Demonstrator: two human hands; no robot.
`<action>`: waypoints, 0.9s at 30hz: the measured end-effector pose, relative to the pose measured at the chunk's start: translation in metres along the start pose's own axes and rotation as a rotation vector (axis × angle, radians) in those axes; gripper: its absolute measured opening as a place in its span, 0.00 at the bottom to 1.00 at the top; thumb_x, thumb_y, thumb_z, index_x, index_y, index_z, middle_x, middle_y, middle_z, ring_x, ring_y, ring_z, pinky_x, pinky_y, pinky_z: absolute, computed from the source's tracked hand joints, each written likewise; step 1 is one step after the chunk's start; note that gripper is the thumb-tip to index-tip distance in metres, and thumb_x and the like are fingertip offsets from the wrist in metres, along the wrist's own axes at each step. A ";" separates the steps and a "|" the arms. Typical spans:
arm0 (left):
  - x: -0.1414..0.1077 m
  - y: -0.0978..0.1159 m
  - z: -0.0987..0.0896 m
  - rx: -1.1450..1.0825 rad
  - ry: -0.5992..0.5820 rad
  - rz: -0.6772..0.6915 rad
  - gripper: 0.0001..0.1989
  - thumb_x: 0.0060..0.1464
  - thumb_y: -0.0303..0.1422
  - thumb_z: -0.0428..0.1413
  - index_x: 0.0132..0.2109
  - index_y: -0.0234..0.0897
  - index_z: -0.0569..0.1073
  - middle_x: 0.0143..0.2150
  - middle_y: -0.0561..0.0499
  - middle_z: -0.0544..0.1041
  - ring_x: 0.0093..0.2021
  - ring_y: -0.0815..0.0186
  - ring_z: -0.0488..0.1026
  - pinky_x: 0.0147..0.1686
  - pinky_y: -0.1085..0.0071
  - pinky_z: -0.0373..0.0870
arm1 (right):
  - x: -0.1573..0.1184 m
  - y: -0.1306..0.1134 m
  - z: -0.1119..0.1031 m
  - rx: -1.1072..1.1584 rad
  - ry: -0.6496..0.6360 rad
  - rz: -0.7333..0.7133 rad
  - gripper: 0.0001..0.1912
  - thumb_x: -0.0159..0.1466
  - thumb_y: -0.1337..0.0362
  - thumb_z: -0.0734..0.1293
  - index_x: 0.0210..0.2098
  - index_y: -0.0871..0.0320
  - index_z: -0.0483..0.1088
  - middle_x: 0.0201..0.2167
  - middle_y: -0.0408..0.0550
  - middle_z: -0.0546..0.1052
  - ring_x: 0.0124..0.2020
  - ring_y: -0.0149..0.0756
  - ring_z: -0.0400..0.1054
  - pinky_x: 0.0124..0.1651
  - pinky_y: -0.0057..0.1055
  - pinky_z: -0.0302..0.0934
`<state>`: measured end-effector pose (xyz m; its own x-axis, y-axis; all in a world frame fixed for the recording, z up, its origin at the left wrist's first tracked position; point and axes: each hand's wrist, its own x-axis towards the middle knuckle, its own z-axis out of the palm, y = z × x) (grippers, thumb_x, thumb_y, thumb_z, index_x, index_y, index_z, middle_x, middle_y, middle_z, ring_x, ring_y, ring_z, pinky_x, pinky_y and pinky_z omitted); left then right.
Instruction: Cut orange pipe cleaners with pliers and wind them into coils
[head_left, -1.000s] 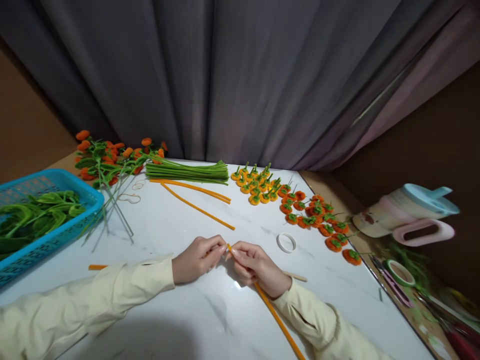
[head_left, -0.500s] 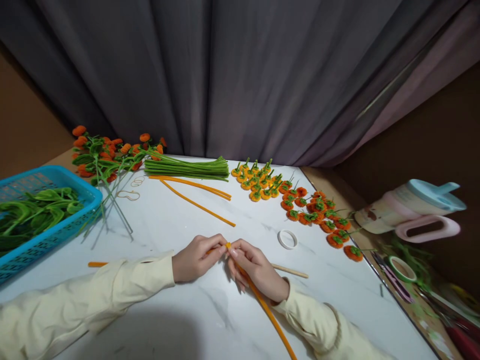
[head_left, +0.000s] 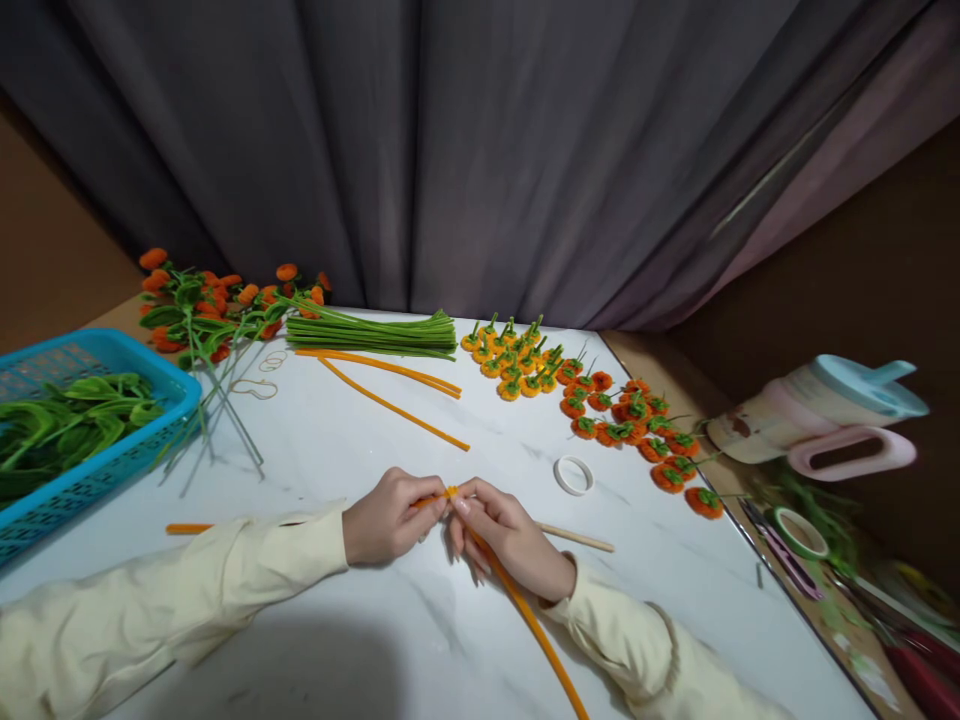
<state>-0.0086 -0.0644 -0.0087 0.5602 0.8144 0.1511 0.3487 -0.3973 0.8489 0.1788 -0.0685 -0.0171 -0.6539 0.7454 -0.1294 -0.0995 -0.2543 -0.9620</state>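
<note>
Close together over the white table, my left hand and my right hand both pinch orange pipe cleaners. A small bent or twisted orange piece shows between the fingertips. One long orange length runs from under my right hand toward the front edge of the view. Another orange end sticks out left of my left sleeve; its middle is hidden by the arm. Behind my right hand lies a thin wooden stick, partly covered. A white ring, like a tape roll, rests beyond my right hand.
Loose orange pipe cleaners and a green bundle lie at the back. Yellow flower heads and orange flower heads stand right of them. A blue basket with leaves is left; a tumbler and scissors are right.
The pinched orange piece has shifted slightly left between my fingertips, and the orange end beside my left sleeve reaches a little farther left. Both hands keep their grip.
</note>
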 end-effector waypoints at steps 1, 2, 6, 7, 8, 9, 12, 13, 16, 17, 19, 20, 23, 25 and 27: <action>0.000 0.000 0.000 0.009 0.001 -0.001 0.16 0.60 0.35 0.43 0.26 0.34 0.63 0.17 0.56 0.62 0.17 0.76 0.56 0.21 0.79 0.53 | 0.000 0.000 0.000 0.004 0.001 0.001 0.19 0.66 0.48 0.62 0.37 0.60 0.61 0.22 0.40 0.70 0.12 0.21 0.54 0.16 0.20 0.55; 0.000 0.000 0.000 0.019 0.005 0.000 0.17 0.60 0.36 0.43 0.26 0.34 0.63 0.17 0.57 0.61 0.18 0.76 0.55 0.21 0.79 0.52 | 0.000 0.000 0.000 0.008 0.003 0.001 0.19 0.66 0.48 0.62 0.37 0.60 0.61 0.22 0.40 0.70 0.12 0.21 0.54 0.16 0.20 0.56; 0.001 0.001 0.001 0.052 0.024 0.008 0.17 0.61 0.36 0.43 0.26 0.34 0.62 0.18 0.58 0.56 0.19 0.76 0.52 0.22 0.78 0.50 | 0.000 0.000 0.001 0.012 0.002 -0.004 0.19 0.66 0.48 0.62 0.37 0.60 0.60 0.22 0.40 0.70 0.12 0.21 0.54 0.16 0.20 0.57; 0.001 0.001 0.001 0.058 0.029 0.004 0.17 0.61 0.36 0.43 0.25 0.34 0.61 0.19 0.58 0.56 0.19 0.76 0.52 0.22 0.78 0.50 | 0.000 0.000 0.001 0.010 -0.001 -0.004 0.19 0.66 0.48 0.62 0.37 0.60 0.60 0.22 0.40 0.70 0.12 0.21 0.55 0.16 0.20 0.57; 0.001 0.001 0.001 0.063 0.030 -0.003 0.17 0.61 0.36 0.43 0.25 0.34 0.61 0.19 0.57 0.57 0.19 0.76 0.53 0.22 0.78 0.50 | 0.000 0.000 0.000 0.007 -0.003 -0.003 0.19 0.66 0.48 0.62 0.37 0.60 0.60 0.22 0.40 0.70 0.13 0.21 0.55 0.16 0.20 0.57; 0.001 0.001 0.001 0.066 0.029 -0.009 0.17 0.61 0.36 0.42 0.25 0.34 0.61 0.19 0.57 0.57 0.19 0.76 0.54 0.22 0.78 0.51 | 0.000 0.000 0.000 0.003 -0.004 -0.004 0.19 0.66 0.48 0.62 0.37 0.60 0.60 0.22 0.40 0.70 0.13 0.21 0.55 0.16 0.20 0.57; 0.001 0.001 0.001 0.072 0.016 -0.010 0.17 0.61 0.35 0.41 0.26 0.35 0.62 0.20 0.56 0.60 0.20 0.75 0.57 0.23 0.78 0.53 | 0.000 0.000 0.000 -0.001 -0.007 -0.005 0.19 0.66 0.48 0.61 0.37 0.59 0.60 0.22 0.40 0.70 0.13 0.21 0.54 0.16 0.20 0.57; 0.001 0.000 0.002 0.074 0.012 -0.006 0.16 0.61 0.35 0.41 0.26 0.35 0.62 0.20 0.56 0.62 0.21 0.75 0.58 0.24 0.78 0.54 | 0.000 0.000 0.000 -0.001 -0.008 -0.006 0.19 0.66 0.48 0.61 0.37 0.59 0.59 0.22 0.39 0.70 0.13 0.21 0.54 0.16 0.20 0.57; 0.000 0.000 0.002 0.081 0.009 0.019 0.16 0.62 0.34 0.41 0.27 0.35 0.62 0.21 0.55 0.64 0.22 0.74 0.60 0.25 0.78 0.55 | 0.000 0.001 -0.001 -0.006 -0.018 -0.013 0.18 0.67 0.49 0.61 0.38 0.59 0.59 0.22 0.39 0.70 0.13 0.21 0.54 0.16 0.20 0.58; 0.000 0.000 0.002 0.080 0.010 0.031 0.15 0.62 0.34 0.41 0.27 0.35 0.62 0.22 0.55 0.64 0.22 0.74 0.60 0.25 0.78 0.56 | 0.000 0.002 -0.001 -0.006 -0.023 -0.018 0.17 0.67 0.49 0.61 0.38 0.59 0.59 0.22 0.39 0.70 0.13 0.21 0.55 0.16 0.20 0.59; 0.000 0.001 0.001 0.079 0.011 0.054 0.15 0.62 0.33 0.41 0.28 0.35 0.62 0.22 0.55 0.64 0.22 0.74 0.61 0.25 0.78 0.56 | 0.000 0.002 -0.002 -0.004 -0.038 -0.028 0.17 0.67 0.50 0.60 0.38 0.59 0.59 0.23 0.38 0.69 0.13 0.21 0.55 0.16 0.20 0.60; 0.000 0.001 0.001 0.078 0.009 0.063 0.15 0.62 0.33 0.41 0.28 0.35 0.62 0.22 0.55 0.64 0.22 0.74 0.60 0.25 0.78 0.56 | 0.000 0.002 -0.002 0.001 -0.045 -0.031 0.17 0.67 0.50 0.61 0.38 0.59 0.59 0.23 0.38 0.69 0.13 0.21 0.55 0.16 0.21 0.60; 0.000 0.002 0.000 0.066 -0.011 0.087 0.15 0.62 0.32 0.41 0.28 0.35 0.62 0.22 0.55 0.65 0.22 0.74 0.60 0.25 0.78 0.55 | 0.000 0.002 -0.003 0.014 -0.072 -0.035 0.17 0.67 0.50 0.61 0.39 0.58 0.59 0.24 0.38 0.69 0.14 0.21 0.56 0.17 0.21 0.62; 0.000 0.001 0.000 0.064 -0.022 0.095 0.15 0.62 0.32 0.41 0.28 0.35 0.63 0.22 0.54 0.65 0.22 0.74 0.60 0.25 0.77 0.55 | 0.000 0.002 -0.003 0.017 -0.082 -0.041 0.17 0.67 0.50 0.61 0.39 0.58 0.59 0.24 0.38 0.69 0.14 0.21 0.56 0.18 0.22 0.62; 0.000 0.001 0.000 0.070 -0.023 0.093 0.15 0.62 0.32 0.41 0.27 0.36 0.63 0.21 0.54 0.65 0.22 0.74 0.60 0.25 0.77 0.55 | 0.000 0.003 -0.003 0.016 -0.081 -0.049 0.17 0.67 0.50 0.61 0.38 0.58 0.59 0.24 0.39 0.69 0.14 0.21 0.56 0.18 0.22 0.62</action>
<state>-0.0082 -0.0651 -0.0076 0.6093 0.7632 0.2152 0.3460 -0.5000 0.7939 0.1809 -0.0669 -0.0204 -0.7064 0.7051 -0.0617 -0.1442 -0.2288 -0.9627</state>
